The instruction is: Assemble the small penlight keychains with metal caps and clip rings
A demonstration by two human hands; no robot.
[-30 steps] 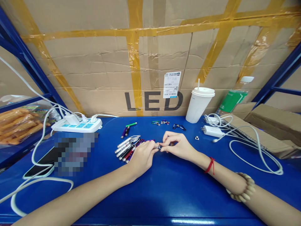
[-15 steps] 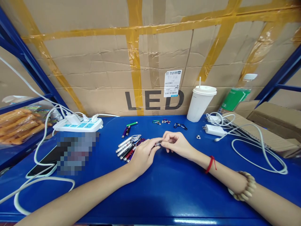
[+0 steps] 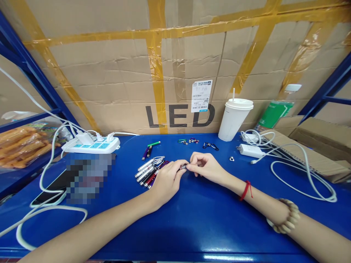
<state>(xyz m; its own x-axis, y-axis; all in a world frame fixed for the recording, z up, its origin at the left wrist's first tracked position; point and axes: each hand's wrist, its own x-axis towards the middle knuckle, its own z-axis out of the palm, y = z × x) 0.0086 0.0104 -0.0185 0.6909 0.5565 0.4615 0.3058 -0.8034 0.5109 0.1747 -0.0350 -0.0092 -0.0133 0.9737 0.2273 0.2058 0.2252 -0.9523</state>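
My left hand (image 3: pixel 165 184) is closed around a small dark laser pointer (image 3: pixel 182 166), with a banded end showing past the fingertips. My right hand (image 3: pixel 206 167) pinches at that same end; the exact fingertip contact is partly hidden. Just left of my left hand lies a bunch of slim laser pointers (image 3: pixel 146 174) in silver, black, red and purple, some with clips. Behind them rest a green one (image 3: pixel 154 144), a purple one (image 3: pixel 145 153) and a black one (image 3: pixel 149 151). Coloured carabiner clips (image 3: pixel 182 141) and small metal caps lie beyond my hands. A little silver piece (image 3: pixel 231 158) sits to the right.
A white lidded cup (image 3: pixel 235 120) with a straw stands at the back. To the right are a white charger (image 3: pixel 251 150), its looped cable, a bottle (image 3: pixel 275 111) and an open carton (image 3: pixel 323 142). A power strip (image 3: pixel 93 145) and a phone (image 3: pixel 55 186) lie left.
Both hands stay nearly in place. The fingertips and the end of the laser pointer have shifted slightly, and my right fingers have rolled a little around it.
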